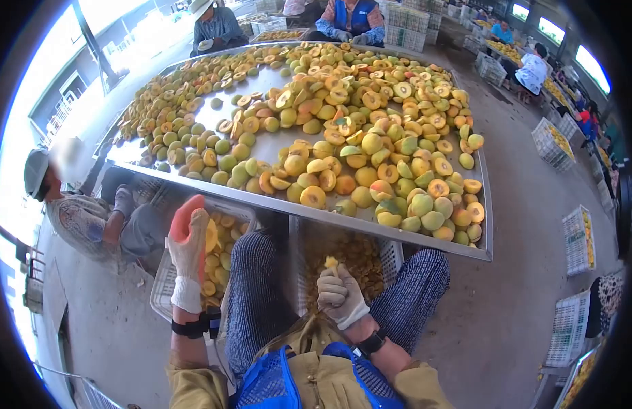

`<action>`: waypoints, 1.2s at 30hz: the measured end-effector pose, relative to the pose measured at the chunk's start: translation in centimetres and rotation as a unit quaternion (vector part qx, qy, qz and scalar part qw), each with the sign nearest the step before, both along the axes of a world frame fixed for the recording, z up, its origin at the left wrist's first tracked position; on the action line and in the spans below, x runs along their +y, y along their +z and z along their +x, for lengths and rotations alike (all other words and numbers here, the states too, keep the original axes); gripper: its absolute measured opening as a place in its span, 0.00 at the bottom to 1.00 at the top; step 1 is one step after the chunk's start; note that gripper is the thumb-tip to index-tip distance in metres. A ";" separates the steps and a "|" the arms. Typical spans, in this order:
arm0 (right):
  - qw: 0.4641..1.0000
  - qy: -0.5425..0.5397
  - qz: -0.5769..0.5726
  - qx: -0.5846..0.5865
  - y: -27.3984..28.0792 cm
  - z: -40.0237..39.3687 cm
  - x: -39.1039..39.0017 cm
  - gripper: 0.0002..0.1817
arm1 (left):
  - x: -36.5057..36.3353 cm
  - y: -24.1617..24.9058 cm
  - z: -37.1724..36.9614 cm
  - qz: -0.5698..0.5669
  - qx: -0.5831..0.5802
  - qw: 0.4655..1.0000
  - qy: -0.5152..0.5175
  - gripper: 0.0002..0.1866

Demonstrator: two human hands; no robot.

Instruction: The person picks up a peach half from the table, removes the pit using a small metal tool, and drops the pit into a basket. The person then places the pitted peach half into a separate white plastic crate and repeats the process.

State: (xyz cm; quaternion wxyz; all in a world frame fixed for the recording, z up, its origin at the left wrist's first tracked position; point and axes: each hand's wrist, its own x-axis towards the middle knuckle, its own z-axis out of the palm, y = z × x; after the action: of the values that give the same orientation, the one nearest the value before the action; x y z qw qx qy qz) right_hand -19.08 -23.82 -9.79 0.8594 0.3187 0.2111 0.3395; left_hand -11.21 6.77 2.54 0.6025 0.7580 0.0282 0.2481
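Only got the head view here. Right hand is in a glove, fingers curled together, clamped on a small yellow nub that pokes out the top; can't tell if it's fruit flesh or the tip of some tool. It sits over the crate of brown scraps between the knees, probably so bits land inside and not on the lap. Left hand, also gloved, reddish on the finger side, is raised beside the crate of halved fruit outside the left knee. Its fingers sit close together, but I can't tell whether the grip has anything in it. Both crates tuck in at the desk's near edge, I'd guess for short reach.

The yellow stone fruit, apricot or peach looking, whole and halved, is piled across the desk, thickest toward the near right corner. Raised metal rim, which likely stops stuff rolling off; shiny metal shows through toward the left.

Room's a big shed with a grey floor. One co-worker sits off the left corner, two more at the far edge, and stacked crates stand behind. More people and fruit crates line the right side.
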 end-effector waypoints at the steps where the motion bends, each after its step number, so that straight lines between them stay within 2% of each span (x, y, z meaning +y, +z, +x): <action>1: 0.998 0.009 -0.003 -0.067 -0.3 -0.2 0.3 0.28 | 1.2 0.0 0.6 0.147 -0.018 0.987 0.062 0.26; 3: 0.979 0.020 -0.009 -0.202 -0.5 0.0 0.8 0.28 | 1.6 0.4 1.5 0.164 0.038 0.984 0.054 0.21; 4: 0.965 0.002 -0.099 -0.242 0.1 0.6 0.7 0.31 | 0.3 0.3 2.3 0.131 0.053 0.990 0.004 0.20; 5: 0.968 0.001 -0.121 -0.219 -0.3 0.7 0.5 0.32 | -1.8 0.4 4.1 0.096 0.062 0.992 -0.045 0.19; 6: 0.970 -0.002 -0.141 -0.198 -0.8 1.2 0.2 0.32 | -3.7 0.4 5.7 0.248 0.035 0.967 -0.049 0.19; 7: 0.970 -0.006 -0.161 -0.180 -1.1 1.9 0.0 0.32 | -5.5 0.4 7.5 0.397 0.006 0.916 -0.053 0.19; 9: 0.956 0.006 -0.223 -0.190 -0.8 1.8 -0.3 0.31 | -7.6 -1.4 11.5 0.517 -0.078 0.846 -0.101 0.18; 12: 0.914 0.035 -0.376 -0.145 -0.3 1.2 -0.8 0.30 | -9.0 -4.7 15.4 0.609 0.008 0.776 -0.162 0.16; 15: 0.868 0.063 -0.469 -0.152 1.4 1.3 -0.1 0.30 | -9.8 -3.7 17.1 0.655 0.071 0.733 -0.168 0.14; 17: 0.855 0.050 -0.486 -0.175 2.1 1.4 -0.2 0.29 | -9.1 -4.0 18.0 0.614 0.034 0.769 -0.175 0.16; 19: 0.838 0.018 -0.519 -0.168 3.6 1.7 -0.5 0.28 | -9.1 -2.3 16.9 0.561 -0.001 0.805 -0.192 0.16; 20: 0.845 0.005 -0.514 -0.147 3.9 2.1 -0.8 0.29 | -9.3 -1.4 15.6 0.533 -0.054 0.818 -0.211 0.19; 23: 0.795 -0.027 -0.584 -0.163 4.9 3.4 -1.1 0.29 | -12.8 0.6 8.0 0.462 -0.165 0.835 -0.250 0.22; 25: 0.808 -0.060 -0.553 -0.192 4.3 3.9 -1.1 0.27 | -14.9 0.1 3.8 0.448 -0.216 0.813 -0.304 0.23; 27: 0.803 -0.099 -0.552 -0.201 2.3 4.0 -1.1 0.26 | -15.9 -1.6 0.7 0.445 -0.183 0.808 -0.338 0.22; 29: 0.779 -0.116 -0.581 -0.205 1.2 3.9 -1.3 0.24 | -15.9 -3.5 -0.4 0.326 -0.146 0.868 -0.346 0.17; 30: 0.766 -0.110 -0.597 -0.212 1.6 3.5 -1.7 0.22 | -16.0 -4.0 -1.3 0.113 -0.028 0.933 -0.342 0.16; 31: 0.752 -0.104 -0.613 -0.219 2.1 3.1 -2.2 0.20 | -16.0 -4.1 -2.0 -0.106 0.093 0.939 -0.314 0.15; 32: 0.732 -0.101 -0.639 -0.214 2.9 2.8 -2.3 0.18 | -15.8 -3.9 -2.0 -0.230 0.117 0.909 -0.328 0.21; 35: 0.693 -0.085 -0.677 -0.233 4.5 2.6 -2.3 0.15 | -16.0 -5.2 -1.3 -0.308 0.214 0.867 -0.328 0.27; 36: 0.684 -0.081 -0.683 -0.243 4.6 2.7 -2.3 0.14 | -16.4 -5.5 -1.3 -0.295 0.235 0.856 -0.353 0.30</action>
State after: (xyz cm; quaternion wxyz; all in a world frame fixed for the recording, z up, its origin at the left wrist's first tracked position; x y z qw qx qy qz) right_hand -16.42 -26.09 -5.24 0.8842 -0.4348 0.1415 0.0959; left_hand -12.47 -9.59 -3.00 0.8206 0.5393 -0.0291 -0.1868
